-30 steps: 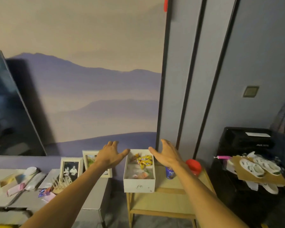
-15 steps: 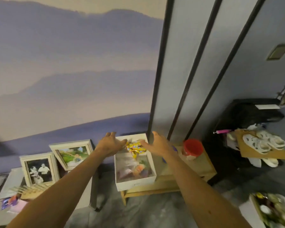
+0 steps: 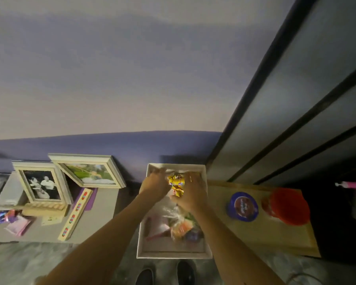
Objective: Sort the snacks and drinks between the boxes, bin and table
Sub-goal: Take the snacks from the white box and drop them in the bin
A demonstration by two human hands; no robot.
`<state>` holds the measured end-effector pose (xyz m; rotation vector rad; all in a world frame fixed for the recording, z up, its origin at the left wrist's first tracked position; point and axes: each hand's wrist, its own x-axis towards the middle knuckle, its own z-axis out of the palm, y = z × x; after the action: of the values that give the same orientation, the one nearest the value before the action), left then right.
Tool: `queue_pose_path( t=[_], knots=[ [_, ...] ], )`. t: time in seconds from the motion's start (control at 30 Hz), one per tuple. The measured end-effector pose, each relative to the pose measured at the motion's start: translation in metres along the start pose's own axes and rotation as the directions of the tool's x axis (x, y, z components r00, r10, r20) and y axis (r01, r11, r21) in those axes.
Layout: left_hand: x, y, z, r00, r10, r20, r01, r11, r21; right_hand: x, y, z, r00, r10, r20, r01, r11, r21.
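A white open box (image 3: 174, 254) stands on the left end of a low wooden table (image 3: 265, 237). At its far end lie yellow snack packets (image 3: 176, 183). Nearer me it holds a clear bag of orange snacks (image 3: 181, 223) and a pink packet (image 3: 156, 227). Both my hands are inside the box on either side of the yellow packets. My left hand (image 3: 155, 184) touches their left side, its fingers stretched forward and blurred. My right hand (image 3: 191, 194) lies palm down against their right side, thumb by their lower end. A blue-lidded cup (image 3: 243, 206) stands on the table.
A red container (image 3: 288, 206) stands right of the cup. Left of the box, a grey cabinet (image 3: 103, 206) carries two photo frames (image 3: 41, 186), a long wooden strip (image 3: 76, 212) and small packets (image 3: 14, 221). The wall is close behind. My shoes (image 3: 185, 272) are below the box.
I have stepped closer and the view has tilted down. Both hands have moved from above the box's sides into it and closed in on the yellow packets.
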<state>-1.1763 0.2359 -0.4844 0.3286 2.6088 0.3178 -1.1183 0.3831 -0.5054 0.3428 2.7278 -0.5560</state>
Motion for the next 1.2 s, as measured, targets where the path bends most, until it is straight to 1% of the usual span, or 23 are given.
queue_pose_path(
  t=[0.03, 0.13, 0.27, 0.4, 0.53, 0.63, 0.7, 0.77, 0.83, 1.03, 1.2],
  knots=[
    [0.009, -0.004, 0.009, 1.0, 0.009, -0.015, -0.009, 0.999, 0.051, 0.007, 0.002, 0.005, 1.0, -0.018, 0.001, 0.018, 0.999, -0.037],
    [0.024, -0.007, 0.025, 0.993, -0.041, -0.11, 0.052, 0.995, 0.091, 0.024, 0.011, 0.017, 1.0, -0.022, 0.018, 0.024, 0.995, -0.095],
    [0.025, -0.004, 0.031, 0.984, -0.076, -0.163, 0.096, 0.988, 0.117, 0.034, 0.015, 0.03, 1.0, 0.001, -0.014, -0.003, 0.989, -0.148],
    [0.021, -0.007, 0.026, 0.976, -0.108, -0.191, 0.115, 0.993, 0.027, 0.038, 0.018, 0.026, 0.998, -0.038, -0.043, 0.033, 0.992, -0.12],
    [0.008, -0.006, 0.011, 0.959, -0.096, -0.268, 0.076, 0.993, -0.085, 0.024, 0.015, 0.007, 0.996, -0.071, -0.061, 0.068, 0.997, -0.042],
    [-0.01, -0.011, -0.007, 0.934, -0.124, -0.336, 0.07, 0.983, -0.169, 0.009, 0.011, -0.012, 0.991, -0.093, -0.098, 0.094, 0.996, 0.006],
    [-0.027, -0.013, -0.02, 0.918, -0.143, -0.37, 0.062, 0.973, -0.222, -0.003, 0.008, -0.025, 0.986, -0.101, -0.132, 0.11, 0.992, 0.066],
    [-0.051, -0.012, -0.037, 0.893, -0.18, -0.412, 0.063, 0.958, -0.281, -0.018, 0.002, -0.041, 0.98, -0.105, -0.168, 0.128, 0.983, 0.132],
    [-0.075, -0.014, -0.054, 0.869, -0.221, -0.443, 0.068, 0.939, -0.336, -0.035, -0.006, -0.057, 0.972, -0.127, -0.197, 0.16, 0.974, 0.161],
    [-0.16, -0.037, -0.105, 0.814, -0.311, -0.49, 0.042, 0.874, -0.484, -0.075, -0.052, -0.099, 0.934, -0.223, -0.277, 0.284, 0.937, 0.203],
    [-0.248, -0.079, -0.127, 0.765, -0.381, -0.519, 0.036, 0.83, -0.557, -0.117, -0.121, -0.097, 0.902, -0.337, -0.27, 0.398, 0.891, 0.219]
  ],
)
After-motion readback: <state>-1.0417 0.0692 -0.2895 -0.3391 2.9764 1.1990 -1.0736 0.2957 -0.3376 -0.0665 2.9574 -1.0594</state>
